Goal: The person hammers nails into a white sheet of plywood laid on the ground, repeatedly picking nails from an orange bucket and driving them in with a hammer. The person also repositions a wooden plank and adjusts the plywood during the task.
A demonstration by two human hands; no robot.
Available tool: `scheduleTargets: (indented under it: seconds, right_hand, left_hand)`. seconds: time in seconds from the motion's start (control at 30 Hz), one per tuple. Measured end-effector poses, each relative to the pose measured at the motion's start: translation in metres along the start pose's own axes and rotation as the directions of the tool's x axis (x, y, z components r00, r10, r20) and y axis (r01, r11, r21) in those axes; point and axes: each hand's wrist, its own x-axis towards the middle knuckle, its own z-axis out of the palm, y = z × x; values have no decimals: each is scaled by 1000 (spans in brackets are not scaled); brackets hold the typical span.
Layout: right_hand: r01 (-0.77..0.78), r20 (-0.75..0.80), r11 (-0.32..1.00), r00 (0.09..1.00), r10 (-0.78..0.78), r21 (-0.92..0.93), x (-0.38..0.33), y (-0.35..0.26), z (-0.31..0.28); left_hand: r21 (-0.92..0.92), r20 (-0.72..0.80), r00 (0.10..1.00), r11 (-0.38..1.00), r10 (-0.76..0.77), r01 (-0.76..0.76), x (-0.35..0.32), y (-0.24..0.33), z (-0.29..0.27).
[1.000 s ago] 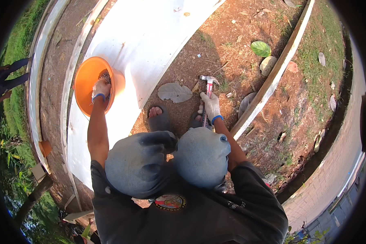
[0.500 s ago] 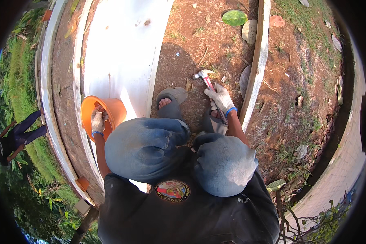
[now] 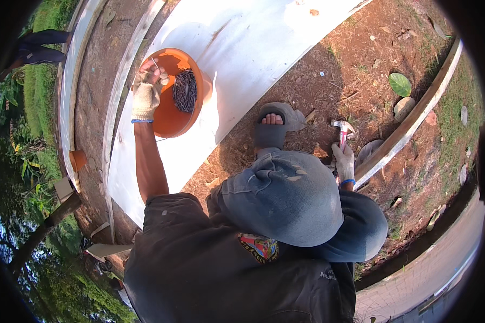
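An orange bucket (image 3: 167, 125) stands tilted toward me on a long white board at my left. A heap of dark nails (image 3: 185, 90) lies in it. Over the bucket's left rim is my gloved left hand (image 3: 146, 98), its bare fingertips pinching a thin, shiny nail (image 3: 155, 63). At the right, low over the soil, my gloved right hand (image 3: 344, 159) is closed round the handle of a claw hammer (image 3: 343, 129), whose metal head points away from me. My right knee partly hides that forearm.
The white board (image 3: 242, 59) runs from near left to far right. A narrow timber rail (image 3: 415, 126) edges the soil on the right. My sandalled foot (image 3: 273, 121) is between them. Another person's legs (image 3: 40, 47) show at the far left.
My view has swung left and my body has leaned toward the bucket. My left hand has come up out of the bucket to its rim with a nail. My right hand keeps the hammer.
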Motion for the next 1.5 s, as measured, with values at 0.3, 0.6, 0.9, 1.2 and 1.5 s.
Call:
scheduleTargets:
  seconds: [0.3, 0.6, 0.9, 1.2, 1.5]
  right_hand:
    - [40, -12, 971, 999, -44, -236, -1, -16, -13]
    - [-146, -36, 953, 989, 142, -265, -42, -76, -11]
    - [-92, -127, 986, 989, 74, -137, -46, -24, 14]
    - [-161, -130, 981, 981, 146, -109, -76, -16, 7]
    - [-151, -72, 982, 987, 143, -114, -79, -49, -4]
  left_hand:
    - [-129, -26, 996, 988, 83, -86, 23, 22, 6]
    - [-53, 124, 951, 959, 282, -278, 27, 35, 191]
    - [524, 442, 877, 740, 187, -422, 129, -155, 349]
    - [507, 521, 783, 615, 341, -604, 173, -162, 383]
    - [595, 494, 804, 546, 330, -590, 166, -154, 388]
